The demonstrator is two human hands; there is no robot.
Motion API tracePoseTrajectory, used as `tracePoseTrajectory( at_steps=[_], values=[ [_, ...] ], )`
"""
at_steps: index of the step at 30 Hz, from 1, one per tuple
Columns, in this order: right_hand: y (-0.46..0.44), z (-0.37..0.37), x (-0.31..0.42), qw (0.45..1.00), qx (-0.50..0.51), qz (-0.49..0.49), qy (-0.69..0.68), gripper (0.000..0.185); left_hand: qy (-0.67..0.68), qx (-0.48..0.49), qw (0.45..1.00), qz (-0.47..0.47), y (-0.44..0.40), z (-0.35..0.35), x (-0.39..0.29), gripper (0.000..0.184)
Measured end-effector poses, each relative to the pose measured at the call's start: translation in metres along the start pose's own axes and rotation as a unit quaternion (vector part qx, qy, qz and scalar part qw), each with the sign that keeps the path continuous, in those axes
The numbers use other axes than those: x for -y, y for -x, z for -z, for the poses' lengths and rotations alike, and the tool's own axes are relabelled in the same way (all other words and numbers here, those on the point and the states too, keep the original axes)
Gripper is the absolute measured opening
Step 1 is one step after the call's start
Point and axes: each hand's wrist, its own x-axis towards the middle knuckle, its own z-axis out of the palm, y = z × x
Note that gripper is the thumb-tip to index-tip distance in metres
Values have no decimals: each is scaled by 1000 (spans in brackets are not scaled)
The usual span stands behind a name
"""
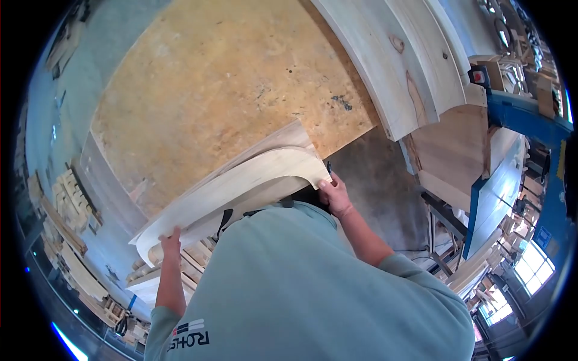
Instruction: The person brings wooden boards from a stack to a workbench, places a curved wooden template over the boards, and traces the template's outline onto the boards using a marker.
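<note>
A long, pale wooden piece with curved ends (241, 174) lies across the near edge of the worktable, over a straight board (286, 137). My left hand (171, 239) grips the curved piece near its left end. At its right end, my right hand (334, 194) has its fingers wrapped round the corner, and a small dark object, perhaps a pen, sticks up beside the fingers. Part of the curved piece's lower edge is hidden behind my shirt.
The worktable top (211, 78) is worn and yellowish. Wide wooden panels (403, 66) lie at the upper right, near a blue machine frame (521, 111). Stacked wood pieces (75, 198) stand at the left. Grey floor (379, 180) shows right of the table.
</note>
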Motion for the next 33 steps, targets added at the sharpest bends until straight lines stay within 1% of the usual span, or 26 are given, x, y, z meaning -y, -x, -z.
tracePoseTrajectory(
  at_steps=[2, 6, 8, 9, 12, 15, 17, 20, 23, 27, 29, 32, 33],
  values=[
    [0, -2, 2, 1000, -10, 13, -2, 44, 11, 0, 1000, -17, 3, -2, -1, 93],
    [-3, 0, 1, 1000, -4, 0, -7, 42, -1, -9, 1000, -12, -1, -2, -1, 93],
    [-1, 0, 1, 1000, -5, -1, -3, 39, -17, 16, 1000, -9, 1, 0, -2, 101],
    [-2, 2, 0, 1000, -5, -3, -2, 39, -17, 16, 1000, -8, 1, -1, -3, 101],
    [-4, 4, -4, 1000, 0, 3, -1, 38, -48, -2, 999, 20, -1, 0, 0, 111],
    [-5, 5, -6, 1000, -1, 10, 4, 39, -35, -15, 999, -14, -13, 2, 13, 116],
    [-4, 3, -6, 1000, 0, 12, 8, 40, -40, -7, 998, -37, -15, 1, 12, 117],
    [-8, 5, -6, 1000, 3, 23, 15, 42, -16, 16, 999, -38, -5, -2, 2, 119],
    [-6, 5, -6, 1000, 1, 7, 20, 41, -27, 21, 999, -38, -18, 0, 13, 119],
    [-8, 5, -8, 1000, -3, 16, 11, 34, -28, 18, 999, -37, -14, 0, 12, 119],
    [-8, 8, -10, 1000, -4, 13, 16, 32, -34, 3, 996, -82, -8, -2, 10, 120],
    [-11, 10, -14, 998, 8, 25, 63, 36, -49, -20, 994, -91, -10, -5, 16, 122],
    [-10, 11, -14, 999, 0, 19, 40, 32, -44, -22, 995, -84, -11, -4, 20, 122]
  ],
)
